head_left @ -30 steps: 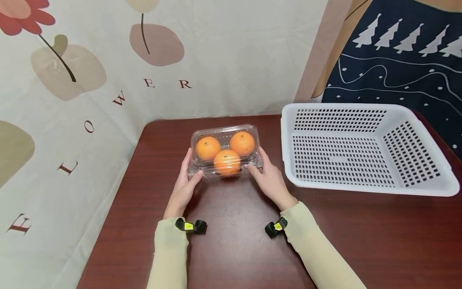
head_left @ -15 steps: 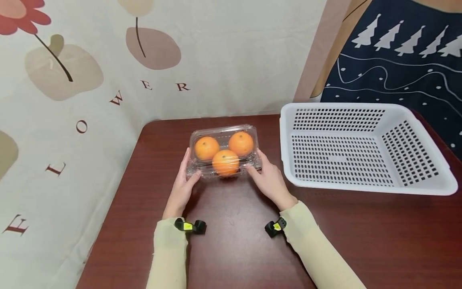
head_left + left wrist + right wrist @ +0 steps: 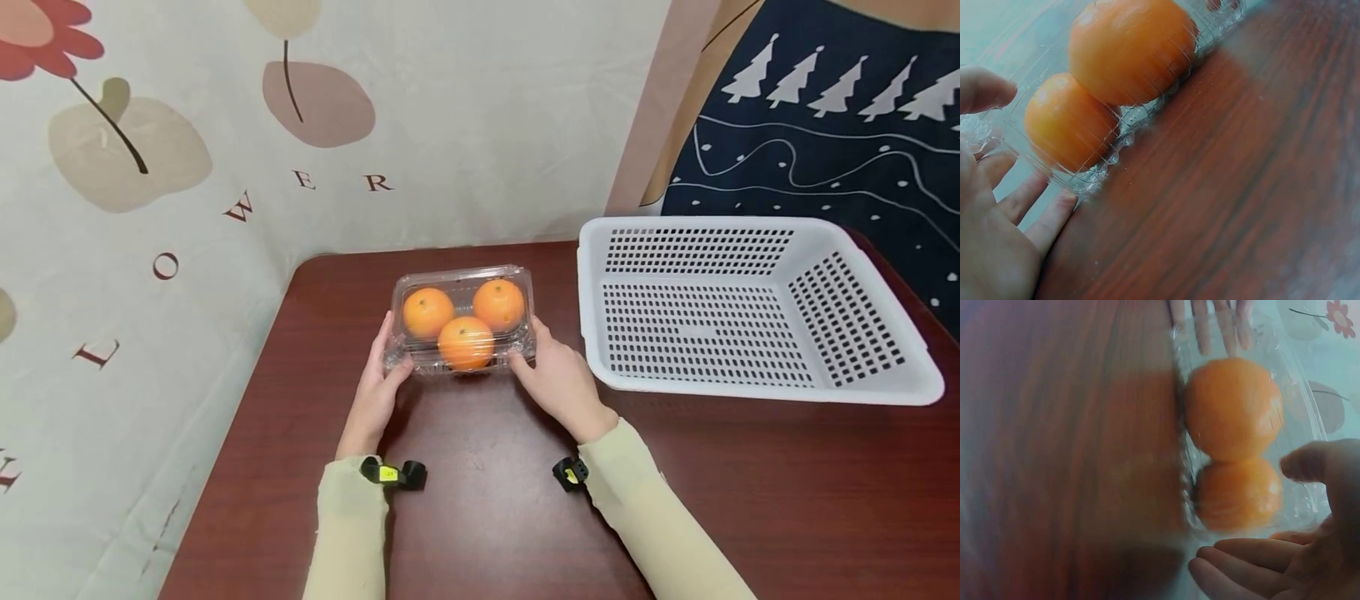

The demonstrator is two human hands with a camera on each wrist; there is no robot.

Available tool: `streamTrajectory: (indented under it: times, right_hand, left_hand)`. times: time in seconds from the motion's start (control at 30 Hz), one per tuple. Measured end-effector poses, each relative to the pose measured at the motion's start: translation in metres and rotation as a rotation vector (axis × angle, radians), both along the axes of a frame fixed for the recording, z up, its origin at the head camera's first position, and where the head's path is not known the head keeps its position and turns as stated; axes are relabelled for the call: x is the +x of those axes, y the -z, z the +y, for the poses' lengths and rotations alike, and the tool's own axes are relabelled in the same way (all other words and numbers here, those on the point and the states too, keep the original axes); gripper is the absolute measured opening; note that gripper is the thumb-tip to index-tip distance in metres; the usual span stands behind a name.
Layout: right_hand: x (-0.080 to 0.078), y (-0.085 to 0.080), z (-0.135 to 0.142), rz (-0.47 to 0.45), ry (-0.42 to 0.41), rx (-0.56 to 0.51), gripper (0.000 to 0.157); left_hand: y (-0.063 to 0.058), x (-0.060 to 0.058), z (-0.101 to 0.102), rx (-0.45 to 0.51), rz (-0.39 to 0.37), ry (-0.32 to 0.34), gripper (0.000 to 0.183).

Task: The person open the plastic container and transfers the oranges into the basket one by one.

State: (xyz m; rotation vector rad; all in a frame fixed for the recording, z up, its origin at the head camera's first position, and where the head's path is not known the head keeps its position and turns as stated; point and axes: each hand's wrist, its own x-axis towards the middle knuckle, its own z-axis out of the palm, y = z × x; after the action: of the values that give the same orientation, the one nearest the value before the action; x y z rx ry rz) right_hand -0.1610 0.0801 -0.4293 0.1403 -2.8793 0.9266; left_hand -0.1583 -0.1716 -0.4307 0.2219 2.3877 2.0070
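A clear plastic clamshell box (image 3: 467, 279) sits on the table toward its back edge, lid down. Three oranges (image 3: 428, 312) show through it, two behind and one in front. At the box's left end my left hand (image 3: 372, 398) grips it, thumb over the front flange and fingers along the side wall. My right hand (image 3: 564, 385) holds the opposite end, its thumb at the front right corner. In the right wrist view the fingers (image 3: 1241, 559) run beside the end wall while the thumb overlaps the lid. The left wrist view has the left fingertips against the wall.
A white perforated plastic basket (image 3: 588, 333) stands to the right of the box on the dark red wooden table (image 3: 480, 500). Behind the table hangs a pale cloth (image 3: 487, 108) with printed flowers and letters, and a navy cloth (image 3: 795, 158) with trees hangs at the right.
The head view has shifted slightly. The right hand has slid a little toward me along the box's end; the box, oranges and left hand look nearly the same.
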Motion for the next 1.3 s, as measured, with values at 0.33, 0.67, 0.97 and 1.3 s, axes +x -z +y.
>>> streamTrajectory:
  times: [0.33, 0.67, 0.97, 1.3]
  right_hand:
    - [0.002, -0.004, 0.007, -0.022, 0.012, 0.057, 0.07]
    - [0.005, -0.002, 0.003, 0.01, 0.039, 0.083, 0.056]
    - [0.006, -0.006, -0.001, 0.107, 0.002, 0.203, 0.052]
    - [0.005, -0.008, -0.004, 0.263, -0.029, 0.271, 0.035]
  left_hand:
    - [-0.002, 0.0, 0.004, -0.028, 0.024, -0.008, 0.07]
    - [-0.006, 0.001, 0.004, -0.049, 0.054, -0.043, 0.075]
    - [-0.004, 0.001, 0.0, -0.083, 0.052, -0.107, 0.079]
    - [0.013, -0.007, -0.009, -0.079, 0.046, -0.096, 0.081]
